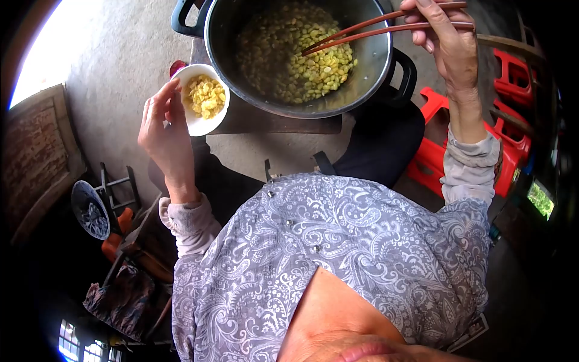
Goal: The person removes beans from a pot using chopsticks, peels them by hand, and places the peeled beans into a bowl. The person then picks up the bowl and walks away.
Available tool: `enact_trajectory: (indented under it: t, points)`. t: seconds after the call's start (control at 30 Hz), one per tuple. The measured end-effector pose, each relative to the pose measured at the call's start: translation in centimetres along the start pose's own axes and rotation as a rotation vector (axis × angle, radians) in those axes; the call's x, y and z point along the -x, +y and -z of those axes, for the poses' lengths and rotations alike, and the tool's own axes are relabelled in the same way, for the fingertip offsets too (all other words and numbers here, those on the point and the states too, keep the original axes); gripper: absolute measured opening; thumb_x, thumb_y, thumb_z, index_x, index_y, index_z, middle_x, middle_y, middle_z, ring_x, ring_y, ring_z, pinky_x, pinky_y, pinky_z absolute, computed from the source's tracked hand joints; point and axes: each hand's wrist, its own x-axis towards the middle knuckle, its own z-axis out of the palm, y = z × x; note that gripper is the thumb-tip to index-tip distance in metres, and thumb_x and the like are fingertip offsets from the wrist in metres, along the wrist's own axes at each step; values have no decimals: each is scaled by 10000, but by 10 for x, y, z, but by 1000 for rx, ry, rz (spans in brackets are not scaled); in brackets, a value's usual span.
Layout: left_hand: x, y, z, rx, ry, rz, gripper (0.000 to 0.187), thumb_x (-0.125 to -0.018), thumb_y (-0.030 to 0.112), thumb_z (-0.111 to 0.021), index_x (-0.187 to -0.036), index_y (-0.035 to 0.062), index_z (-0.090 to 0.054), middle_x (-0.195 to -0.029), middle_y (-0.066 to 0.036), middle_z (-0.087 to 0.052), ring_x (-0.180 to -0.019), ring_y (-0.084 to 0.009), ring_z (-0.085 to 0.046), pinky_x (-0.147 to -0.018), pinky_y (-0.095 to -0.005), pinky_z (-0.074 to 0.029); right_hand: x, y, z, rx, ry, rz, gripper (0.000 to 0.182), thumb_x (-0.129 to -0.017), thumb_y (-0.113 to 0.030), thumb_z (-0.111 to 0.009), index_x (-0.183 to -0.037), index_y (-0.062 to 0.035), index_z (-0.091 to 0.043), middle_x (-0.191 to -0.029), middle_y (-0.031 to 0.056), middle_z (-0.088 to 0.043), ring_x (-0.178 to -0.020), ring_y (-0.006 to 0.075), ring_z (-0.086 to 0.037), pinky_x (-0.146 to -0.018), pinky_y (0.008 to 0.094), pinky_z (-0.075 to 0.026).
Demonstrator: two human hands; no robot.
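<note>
Two chopsticks (338, 43), R hand (452, 45) fingers curled round 'em, slant left into the pot (372, 51) w/ tips at the beans (319, 75), L hand (166, 123) pinching the white bowl (204, 127) rim, left of pot.

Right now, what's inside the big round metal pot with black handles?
The pot holds small yellow-green bean-like pieces, darker at left; two reddish-brown chopsticks reach in. The top pieces cover the bottom and whatever lies deeper, so neither can be seen.
</note>
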Motion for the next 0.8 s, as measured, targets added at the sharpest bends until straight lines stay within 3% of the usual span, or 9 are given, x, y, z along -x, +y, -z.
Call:
enact_trajectory:
  t: [0.13,0.17,0.33,0.5,0.6,0.63,0.67,0.73,0.8]
  points:
    - [-3,26,2,-10,-45,-121,209,-944,20,-715,-1137,79,-768,-993,-65,-765,-880,-149,-718,-798,-295,-574,3,-15,4,-173,61,-60,249,-1017,-232,-630,-887,-32,-701,-664,34,-670,-466,58,-580,-391,167,-391]
    - [-6,30,0,31,-26,-263,259,-895,-3,-761,-1140,80,-765,-1023,-75,-757,-814,-140,-730,-691,-261,-584,3,-12,9,-244,56,-23,248,-1020,-237,-630,-902,-28,-693,-681,44,-667,-471,63,-581,-390,165,-384]
    - [-7,79,5,172,-111,-456,444,-802,35,-832,-1235,88,-748,-1259,-111,-689,-1062,-208,-702,-870,-324,-600,12,-18,-1,-517,75,-46,277,-1027,-253,-621,-903,-15,-690,-698,59,-655,-483,68,-549,-411,178,-367]
    - [-9,79,17,31,90,-553,327,-875,-15,-768,-1182,97,-773,-973,-80,-756,-932,-214,-747,-806,-337,-609,25,-26,-31,-815,-62,-306,276,-1044,-243,-592,-938,-4,-683,-710,54,-655,-504,64,-556,-435,180,-384]
    - [-2,56,15,-43,90,-417,301,-880,-25,-757,-1156,92,-779,-984,-95,-753,-933,-220,-747,-800,-339,-608,22,-14,-17,-813,-98,-225,274,-1048,-240,-583,-949,-3,-679,-715,49,-652,-516,61,-559,-448,180,-391]
    - [-1,38,8,-33,89,-377,253,-896,-1,-750,-1127,96,-784,-985,-79,-752,-879,-234,-747,-762,-347,-606,21,-14,-9,-810,5,-195,273,-1047,-241,-585,-948,-5,-678,-702,47,-647,-509,62,-553,-449,186,-392]
    - [1,12,2,-98,-105,-188,208,-910,85,-755,-1116,101,-783,-1101,-73,-739,-974,-272,-720,-842,-393,-584,19,-15,-4,-653,133,-65,274,-1045,-246,-587,-932,-14,-677,-691,43,-642,-501,65,-541,-449,189,-399]
    - [3,-15,-12,-452,-270,-378,236,-917,162,-752,-1144,104,-771,-1237,-80,-698,-1111,-315,-656,-958,-436,-529,26,-26,8,-353,52,56,265,-1041,-237,-600,-922,-17,-689,-702,43,-659,-516,64,-555,-469,191,-417]
    - [7,-15,-18,-429,-245,-300,269,-932,168,-730,-1193,106,-751,-1310,-99,-664,-1191,-331,-602,-1034,-452,-482,30,-20,12,-173,-10,-32,249,-1035,-219,-616,-919,-16,-700,-716,45,-674,-529,63,-569,-478,188,-422]
